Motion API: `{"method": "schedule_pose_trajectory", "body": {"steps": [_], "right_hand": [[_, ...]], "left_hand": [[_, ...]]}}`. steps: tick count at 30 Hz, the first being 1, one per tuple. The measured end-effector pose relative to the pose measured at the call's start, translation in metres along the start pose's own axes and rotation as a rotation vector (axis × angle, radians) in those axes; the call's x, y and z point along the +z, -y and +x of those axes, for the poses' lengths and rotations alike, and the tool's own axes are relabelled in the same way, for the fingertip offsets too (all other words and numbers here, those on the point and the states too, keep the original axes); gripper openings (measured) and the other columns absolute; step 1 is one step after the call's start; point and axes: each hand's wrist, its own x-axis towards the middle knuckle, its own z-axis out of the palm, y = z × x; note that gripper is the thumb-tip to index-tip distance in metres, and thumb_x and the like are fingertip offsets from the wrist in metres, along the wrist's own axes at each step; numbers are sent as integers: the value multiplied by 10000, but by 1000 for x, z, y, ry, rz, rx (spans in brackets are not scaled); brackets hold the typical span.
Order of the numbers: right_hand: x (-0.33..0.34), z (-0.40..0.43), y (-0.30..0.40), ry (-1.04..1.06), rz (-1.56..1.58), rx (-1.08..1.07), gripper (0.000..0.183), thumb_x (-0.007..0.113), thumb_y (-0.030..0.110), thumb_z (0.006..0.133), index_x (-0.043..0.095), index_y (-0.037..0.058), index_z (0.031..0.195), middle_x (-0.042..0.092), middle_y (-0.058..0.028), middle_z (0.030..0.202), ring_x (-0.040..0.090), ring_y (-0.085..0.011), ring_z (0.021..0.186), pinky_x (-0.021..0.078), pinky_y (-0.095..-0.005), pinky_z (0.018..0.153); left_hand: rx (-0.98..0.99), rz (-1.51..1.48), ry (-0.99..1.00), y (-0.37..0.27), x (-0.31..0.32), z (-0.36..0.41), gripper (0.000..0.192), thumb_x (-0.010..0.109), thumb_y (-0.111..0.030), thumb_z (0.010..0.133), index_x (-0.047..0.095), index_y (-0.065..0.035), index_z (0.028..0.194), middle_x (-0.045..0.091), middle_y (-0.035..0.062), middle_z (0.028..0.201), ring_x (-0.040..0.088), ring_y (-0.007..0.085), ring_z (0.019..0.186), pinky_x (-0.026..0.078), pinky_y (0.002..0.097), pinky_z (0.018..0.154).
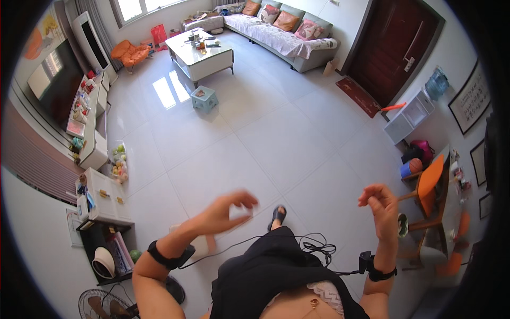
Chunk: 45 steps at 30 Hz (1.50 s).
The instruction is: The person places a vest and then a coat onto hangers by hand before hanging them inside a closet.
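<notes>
My left hand (229,211) is raised in front of me, thumb and fingers apart, holding nothing; it is slightly blurred. On the other side my right hand (380,209) is lifted with its fingers curled and no object visible in it. Each forearm wears a black strap with a small device, and a black cable (318,249) hangs looped between them near my black clothing. Below and between the hands, a foot in a dark sandal (279,215) rests on the tiled floor (255,159). Neither hand touches any furniture.
A light blue plastic stool (205,104) stands ahead, before a white coffee table (199,62). A sofa (314,52) and a dark red door (392,44) lie beyond. Cabinets (107,199) line the left; an orange chair (430,185) and dining table (448,215) stand right.
</notes>
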Motion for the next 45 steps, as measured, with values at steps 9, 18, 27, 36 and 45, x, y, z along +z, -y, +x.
{"method": "schedule_pose_trajectory", "body": {"steps": [9,18,27,36,45], "right_hand": [[-22,218,-57,315,-44,96,189,523,36,794,554,-2,977,604,-81,817,575,-145,781,447,-269,728],[-2,454,-91,402,157,130,157,489,46,844,540,-17,978,596,-80,830,568,-130,781,458,-263,740],[11,668,-128,407,37,146,152,495,60,844,543,-8,972,600,-76,832,567,-130,776,457,-262,736],[24,888,-154,406,41,172,150,497,56,835,555,-11,957,602,-83,804,568,-143,759,459,-265,730],[66,1136,-194,716,115,147,162,500,74,846,542,-25,967,601,-81,815,556,-125,773,446,-254,726]], "left_hand": [[-469,-42,608,47,-34,114,263,434,-118,878,448,-12,1118,584,162,996,569,276,908,442,338,787],[-672,-344,148,86,-103,261,332,398,-327,926,459,-3,890,450,83,733,416,130,703,372,286,679],[-667,-608,1,178,-211,446,402,436,-342,909,477,16,731,411,73,629,375,109,644,361,278,611],[-713,-406,-154,262,-313,586,328,476,-273,905,513,-8,715,431,-66,634,400,27,636,360,210,568],[-626,-294,-285,300,-436,750,270,506,-232,892,512,-16,730,393,-57,605,362,25,587,344,209,512]]}}
